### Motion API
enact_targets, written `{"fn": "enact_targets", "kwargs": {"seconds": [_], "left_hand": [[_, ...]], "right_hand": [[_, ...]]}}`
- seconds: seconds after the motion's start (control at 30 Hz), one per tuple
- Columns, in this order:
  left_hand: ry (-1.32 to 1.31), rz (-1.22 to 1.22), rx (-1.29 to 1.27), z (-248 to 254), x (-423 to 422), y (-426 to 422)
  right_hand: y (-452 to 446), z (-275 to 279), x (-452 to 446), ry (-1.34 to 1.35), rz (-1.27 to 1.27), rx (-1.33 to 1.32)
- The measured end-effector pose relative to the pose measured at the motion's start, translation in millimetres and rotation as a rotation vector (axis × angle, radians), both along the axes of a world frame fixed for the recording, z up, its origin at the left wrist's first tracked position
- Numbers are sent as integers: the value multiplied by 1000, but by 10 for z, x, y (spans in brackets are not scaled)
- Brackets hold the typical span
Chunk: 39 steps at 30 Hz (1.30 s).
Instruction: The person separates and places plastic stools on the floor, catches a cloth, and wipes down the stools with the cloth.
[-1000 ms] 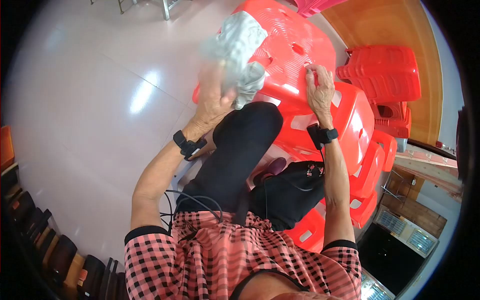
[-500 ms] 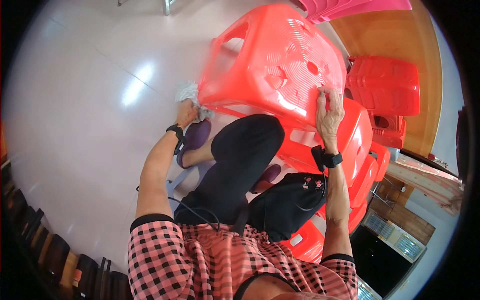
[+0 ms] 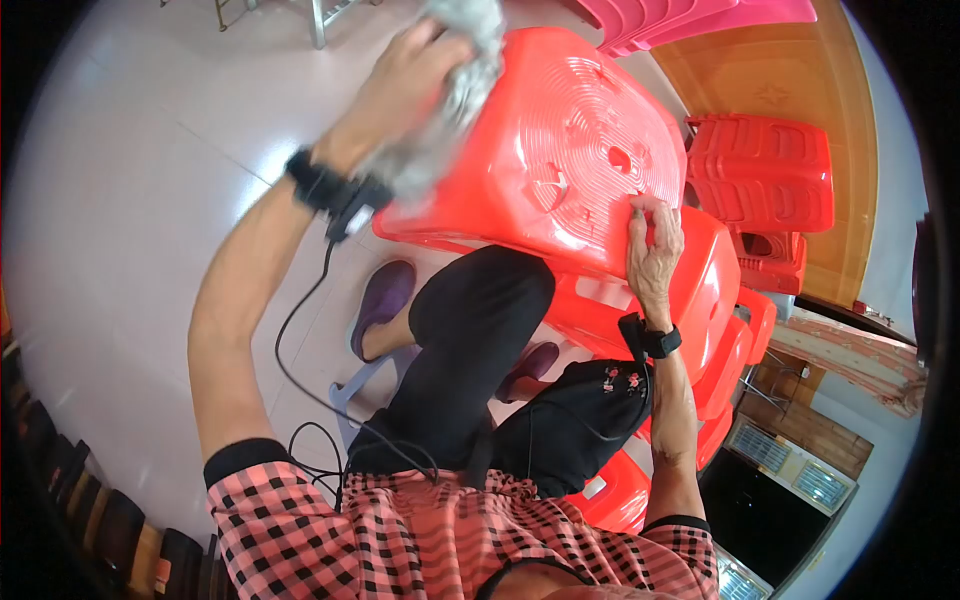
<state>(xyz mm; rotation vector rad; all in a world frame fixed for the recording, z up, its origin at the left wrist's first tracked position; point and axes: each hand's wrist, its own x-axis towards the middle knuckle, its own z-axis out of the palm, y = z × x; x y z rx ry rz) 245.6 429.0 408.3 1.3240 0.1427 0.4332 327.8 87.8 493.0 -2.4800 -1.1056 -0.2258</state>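
Note:
My left hand (image 3: 398, 95), smeared by motion, is closed around a crumpled grey-white cloth (image 3: 455, 125). The cloth hangs along the left side of a red plastic stool (image 3: 545, 120); blur hides exactly where it touches. Ridged rings and small holes mark the stool's seat, which is tilted toward me. My right hand (image 3: 655, 258) grips the seat's near right edge, its fingertips bent onto the top. Both wrists carry black bands with a cable. My knees are just below the stool.
More red stools (image 3: 712, 290) stand close behind my right hand. Farther right is a stack of red plastic seats (image 3: 765, 170), with pink plastic chairs (image 3: 690, 18) at the top. Metal legs (image 3: 318, 25) show at upper left, and a row of dark objects (image 3: 120, 515) lines the lower left.
My left hand has swung up with the cloth, from low by the stool's lower left corner to beside its upper left side. The stool has tipped slightly; my right hand stays at its edge.

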Motion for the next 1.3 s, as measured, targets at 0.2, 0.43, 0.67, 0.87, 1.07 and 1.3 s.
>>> {"fn": "enact_targets", "kwargs": {"seconds": [0.2, 0.43, 0.67, 0.87, 1.07, 1.3], "left_hand": [[-502, -127, 899, 159, 997, 123], [-68, -338, 404, -840, 1195, 351], [92, -87, 596, -2264, 1010, 217], [392, 139, 583, -2188, 413, -38], [334, 153, 447, -1933, -379, -545], [524, 92, 403, -2277, -1180, -971]], "right_hand": [[3, -24, 20, -4, 12, 15], [6, -36, 10, 25, -58, -20], [1, -19, 19, 22, -35, -55], [0, -26, 37, 15, -19, 14], [-26, -8, 54, -43, 13, 2], [-138, -117, 138, -50, -22, 84]]}}
